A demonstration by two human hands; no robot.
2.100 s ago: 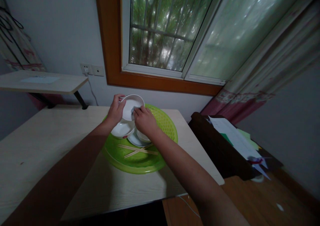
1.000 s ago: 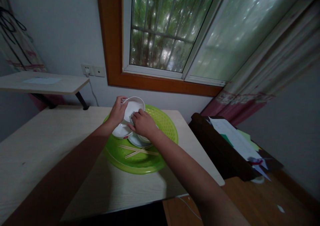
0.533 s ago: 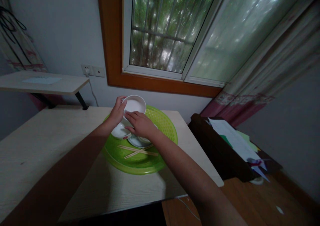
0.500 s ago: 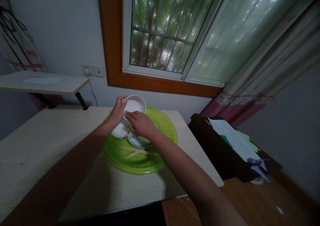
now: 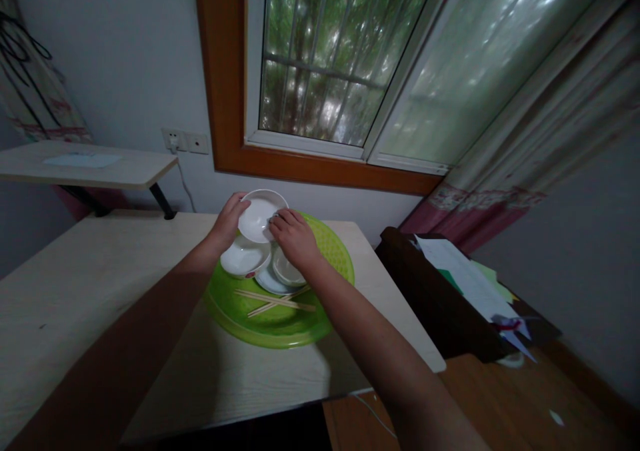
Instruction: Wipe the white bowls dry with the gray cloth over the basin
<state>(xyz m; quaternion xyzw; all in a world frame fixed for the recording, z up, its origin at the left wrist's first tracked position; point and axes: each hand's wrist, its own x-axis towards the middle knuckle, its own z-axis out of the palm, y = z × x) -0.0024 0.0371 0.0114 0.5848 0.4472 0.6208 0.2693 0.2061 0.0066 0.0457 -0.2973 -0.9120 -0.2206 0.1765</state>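
My left hand (image 5: pixel 229 223) is closed on the left rim of a white bowl (image 5: pixel 259 216), which is lifted and tilted towards me. At the bowl's right inner side is my right hand (image 5: pixel 295 236), its fingers curled round a small greyish cloth (image 5: pixel 273 219) that mostly hides beneath them. Below the held bowl, a second white bowl (image 5: pixel 245 258) with a red mark sits in a round green tray (image 5: pixel 285 339). Beside it a third bowl (image 5: pixel 287 269) rests on a pale plate (image 5: pixel 269 280), partly under my right wrist. Two pairs of chopsticks (image 5: pixel 275 300) lie crossed at the front.
The tray stands on a pale wooden table (image 5: pixel 165 371). At the left is a raised shelf (image 5: pixel 90 164) with a sheet on it. A window (image 5: pixel 325 71) with a wooden frame is behind. Papers (image 5: pixel 465 271) lie on a dark brown piece of furniture at the right.
My right hand has moved from the bowl's lower inside up to its right side, its flat fingers now curled. The bowl has shifted slightly left, and more of the third bowl shows.
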